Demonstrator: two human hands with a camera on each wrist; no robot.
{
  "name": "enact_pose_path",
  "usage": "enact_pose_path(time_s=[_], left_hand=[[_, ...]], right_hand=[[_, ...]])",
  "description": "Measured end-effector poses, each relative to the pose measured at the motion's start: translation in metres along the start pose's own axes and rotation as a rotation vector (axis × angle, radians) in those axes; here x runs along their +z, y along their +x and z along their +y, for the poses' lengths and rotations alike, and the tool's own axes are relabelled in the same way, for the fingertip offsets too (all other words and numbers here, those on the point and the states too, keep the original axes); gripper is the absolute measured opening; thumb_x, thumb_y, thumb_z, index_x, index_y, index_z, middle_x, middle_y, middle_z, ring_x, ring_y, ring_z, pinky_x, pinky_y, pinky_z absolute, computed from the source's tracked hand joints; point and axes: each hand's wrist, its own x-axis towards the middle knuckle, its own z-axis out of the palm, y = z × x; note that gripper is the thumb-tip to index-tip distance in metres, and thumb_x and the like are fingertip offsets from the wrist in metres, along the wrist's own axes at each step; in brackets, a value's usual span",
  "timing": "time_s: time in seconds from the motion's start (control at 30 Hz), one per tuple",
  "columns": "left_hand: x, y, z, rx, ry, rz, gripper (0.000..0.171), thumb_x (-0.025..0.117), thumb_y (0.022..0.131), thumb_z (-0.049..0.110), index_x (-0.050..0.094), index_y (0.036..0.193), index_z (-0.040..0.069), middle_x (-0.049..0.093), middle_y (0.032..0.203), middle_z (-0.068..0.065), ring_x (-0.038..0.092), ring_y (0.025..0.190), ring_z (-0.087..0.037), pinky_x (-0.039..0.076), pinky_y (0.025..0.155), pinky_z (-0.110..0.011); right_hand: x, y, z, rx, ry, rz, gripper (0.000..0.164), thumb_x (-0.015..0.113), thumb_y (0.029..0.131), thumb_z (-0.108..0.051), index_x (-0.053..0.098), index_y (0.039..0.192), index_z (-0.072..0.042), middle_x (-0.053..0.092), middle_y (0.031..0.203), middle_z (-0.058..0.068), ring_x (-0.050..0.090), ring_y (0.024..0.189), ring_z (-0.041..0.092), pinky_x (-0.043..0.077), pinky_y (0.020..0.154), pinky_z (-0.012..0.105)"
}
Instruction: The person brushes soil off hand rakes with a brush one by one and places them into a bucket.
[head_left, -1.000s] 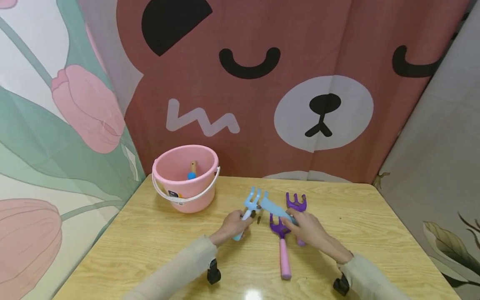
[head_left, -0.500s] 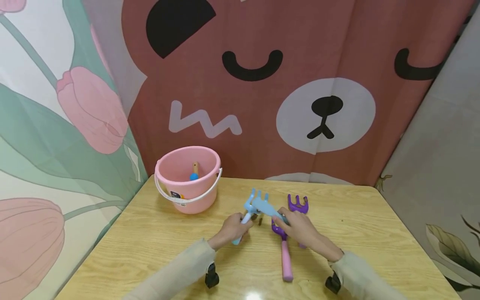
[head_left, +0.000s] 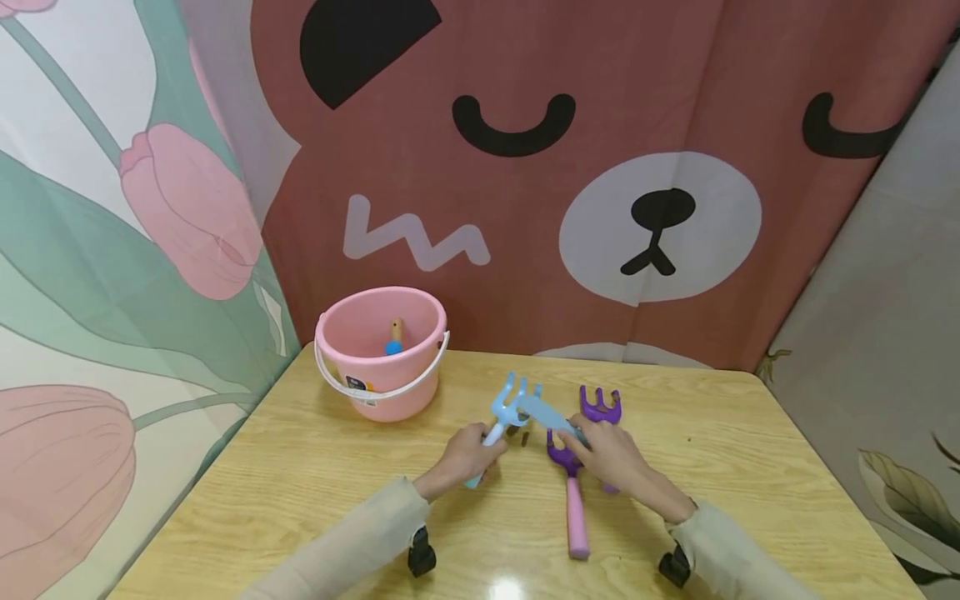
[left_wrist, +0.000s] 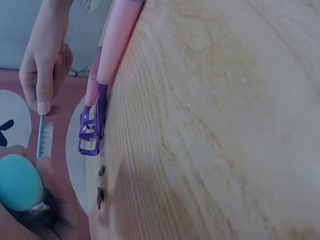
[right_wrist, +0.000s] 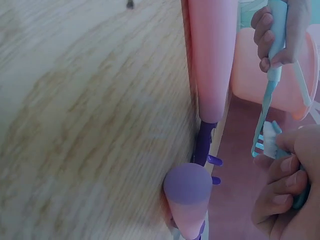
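My left hand [head_left: 467,457] grips the handle of a light blue hand fork [head_left: 510,411], tines pointing up and away over the table. In my right hand [head_left: 611,454] is a light blue brush [head_left: 547,415]; its white bristles [right_wrist: 269,141] face the fork's tines and lie right at them in the right wrist view. Below the right hand, two purple hand forks with pink handles rest on the table. The nearer fork [head_left: 576,517] points away from me, and the farther fork [head_left: 600,408] is partly hidden behind the right hand. Dark crumbs [left_wrist: 100,194] lie beneath the blue fork.
A pink bucket [head_left: 382,392] with a white handle stands at the back left, a wooden-handled thing with a blue part [head_left: 395,337] inside it. Printed cloth [head_left: 510,217] hangs behind the wooden table [head_left: 720,500] and along its sides.
The brush has moved left onto the blue fork's tines, then slightly back to the right. The left hand keeps its grip on the fork, nearly still.
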Motion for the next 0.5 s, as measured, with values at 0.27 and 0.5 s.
enact_pose_path(time_s=[0.27, 0.5], left_hand=[[-0.001, -0.004, -0.001, -0.02, -0.019, -0.001, 0.016, 0.062, 0.094, 0.016, 0.058, 0.093, 0.001, 0.063, 0.073, -0.02, 0.048, 0.044, -0.01, 0.041, 0.039, -0.022], [-0.002, -0.004, 0.0, -0.022, -0.022, 0.008, 0.016, 0.062, 0.092, 0.013, 0.059, 0.097, -0.001, 0.064, 0.073, -0.02, 0.049, 0.045, -0.011, 0.042, 0.039, -0.023]], right_hand=[[-0.002, 0.007, -0.009, -0.016, 0.032, 0.055, 0.027, 0.061, 0.1, -0.025, 0.066, 0.109, -0.001, 0.035, 0.052, -0.014, 0.026, 0.041, -0.001, 0.025, 0.038, 0.019], [0.005, 0.014, -0.021, -0.089, 0.064, -0.018, 0.034, 0.056, 0.102, -0.034, 0.065, 0.11, -0.003, 0.036, 0.053, -0.015, 0.028, 0.043, -0.002, 0.026, 0.04, 0.019]])
